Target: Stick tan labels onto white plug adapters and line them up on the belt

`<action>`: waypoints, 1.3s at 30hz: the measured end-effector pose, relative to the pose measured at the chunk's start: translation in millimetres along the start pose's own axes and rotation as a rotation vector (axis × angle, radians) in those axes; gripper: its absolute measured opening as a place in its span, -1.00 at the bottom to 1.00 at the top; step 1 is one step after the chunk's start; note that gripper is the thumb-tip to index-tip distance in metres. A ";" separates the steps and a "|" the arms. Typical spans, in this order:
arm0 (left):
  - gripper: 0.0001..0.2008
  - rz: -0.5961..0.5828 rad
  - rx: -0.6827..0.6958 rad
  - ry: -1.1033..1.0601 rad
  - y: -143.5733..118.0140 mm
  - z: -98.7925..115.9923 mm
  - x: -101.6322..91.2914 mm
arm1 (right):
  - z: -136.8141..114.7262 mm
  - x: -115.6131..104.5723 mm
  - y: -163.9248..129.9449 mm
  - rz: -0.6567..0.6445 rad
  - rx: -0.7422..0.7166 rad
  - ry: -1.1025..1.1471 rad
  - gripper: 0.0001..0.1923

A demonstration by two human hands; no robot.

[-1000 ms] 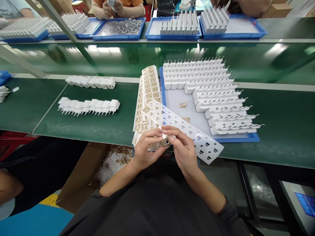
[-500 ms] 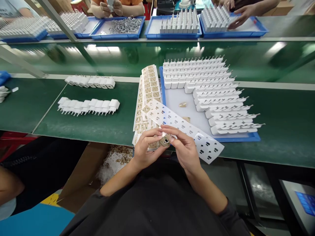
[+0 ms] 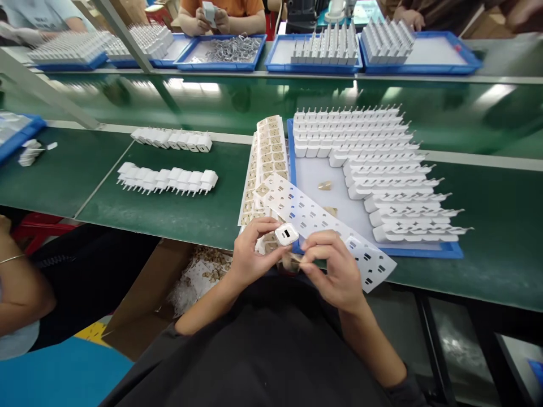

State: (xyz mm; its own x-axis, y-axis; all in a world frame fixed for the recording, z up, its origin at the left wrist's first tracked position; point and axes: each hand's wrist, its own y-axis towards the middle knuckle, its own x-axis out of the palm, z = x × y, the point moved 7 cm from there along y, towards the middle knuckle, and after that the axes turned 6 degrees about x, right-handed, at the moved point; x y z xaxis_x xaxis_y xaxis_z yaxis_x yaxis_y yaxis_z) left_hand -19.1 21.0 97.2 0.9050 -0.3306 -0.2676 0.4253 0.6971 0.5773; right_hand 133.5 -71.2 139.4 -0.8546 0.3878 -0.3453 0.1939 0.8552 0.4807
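My left hand [image 3: 250,254] holds a small white charger plug [image 3: 287,234] at the table's near edge, its port face turned up. My right hand [image 3: 335,268] sits just right of it, pinching a small tan film [image 3: 292,261] below the plug. Behind my hands lie a punched white backing sheet [image 3: 322,223] and sheets of tan labels [image 3: 267,164]. A blue tray [image 3: 424,251] to the right holds rows of white charger plugs [image 3: 373,152].
Two rows of white plugs [image 3: 167,180] lie on the green mat [image 3: 169,209] at left. A conveyor belt [image 3: 254,104] runs behind, with blue trays [image 3: 314,56] and other people's hands beyond. A carton with scraps [image 3: 199,277] sits below the table; a person's arm [image 3: 17,282] is at left.
The tan film that covered the plug's face has come off in my right hand, which dropped lower. The plug's white face now shows. The view shifted slightly left.
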 end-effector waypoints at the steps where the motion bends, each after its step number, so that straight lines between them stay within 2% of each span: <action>1: -0.61 0.020 -0.014 -0.003 1.4 -3.4 -3.7 | 6.8 -5.3 0.7 0.026 0.058 0.012 -0.96; 3: -0.62 0.058 -0.032 -0.003 5.1 -9.0 -13.0 | 26.3 -22.6 3.8 0.159 0.208 -0.092 -0.95; 5: -0.63 0.103 -0.062 0.029 9.3 -15.7 -26.2 | 43.9 -40.6 8.6 0.294 0.317 -0.318 -0.83; 7: -0.64 0.155 -0.110 0.101 13.8 -24.9 -43.6 | 56.3 -49.9 15.6 0.330 0.359 -0.516 -0.68; 10: -0.64 0.207 -0.164 0.290 25.2 -44.5 -73.2 | 69.1 -54.7 21.2 0.309 0.409 -0.674 -0.54; 13: -0.62 0.153 -0.184 0.568 47.4 -74.1 -94.9 | 74.5 -55.7 19.1 0.283 0.424 -0.744 -0.48; 17: -0.67 -0.064 -0.193 0.889 81.5 -121.5 -101.8 | 86.9 -50.8 12.5 0.138 0.418 -0.802 -0.46; 19: -0.70 -0.134 -0.174 0.998 93.3 -136.9 -102.5 | 95.5 -47.4 8.3 0.047 0.419 -0.808 -0.47; 22: -0.71 -0.138 -0.147 1.095 102.9 -146.4 -106.4 | 103.2 -43.6 2.6 -0.042 0.434 -0.742 -0.52; 24: -0.73 -0.115 -0.144 1.110 105.3 -147.3 -109.1 | 102.4 -43.1 0.5 -0.048 0.447 -0.681 -0.56; 27: -0.71 -0.091 -0.130 1.097 106.2 -141.9 -106.6 | 96.0 -43.6 0.1 -0.020 0.460 -0.586 -0.60; 29: -0.70 -0.105 -0.103 1.060 105.8 -133.6 -97.3 | 92.8 -43.5 1.0 -0.007 0.472 -0.541 -0.61; 31: -0.66 -0.181 -0.102 0.961 103.8 -126.5 -80.9 | 92.2 -42.7 2.3 0.000 0.491 -0.529 -0.61; 35: -0.60 -0.417 -0.238 0.669 92.1 -123.2 -44.3 | 96.4 -35.2 3.0 -0.051 0.546 -0.499 -0.59; 37: -0.60 -0.463 -0.288 0.577 87.5 -122.5 -35.2 | 97.8 -32.0 1.5 -0.076 0.561 -0.473 -0.60; 39: -0.62 -0.457 -0.313 0.531 86.2 -121.3 -33.8 | 98.3 -31.1 -1.1 -0.090 0.568 -0.462 -0.62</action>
State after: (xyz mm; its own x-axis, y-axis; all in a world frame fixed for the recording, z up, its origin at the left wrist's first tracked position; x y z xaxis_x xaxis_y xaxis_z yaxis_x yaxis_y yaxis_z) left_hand -12.5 169.4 62.4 0.4864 -0.3341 -0.8074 0.6675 0.7384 0.0965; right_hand 207.2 -50.4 70.4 -0.6130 0.3055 -0.7286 0.4594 0.8881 -0.0141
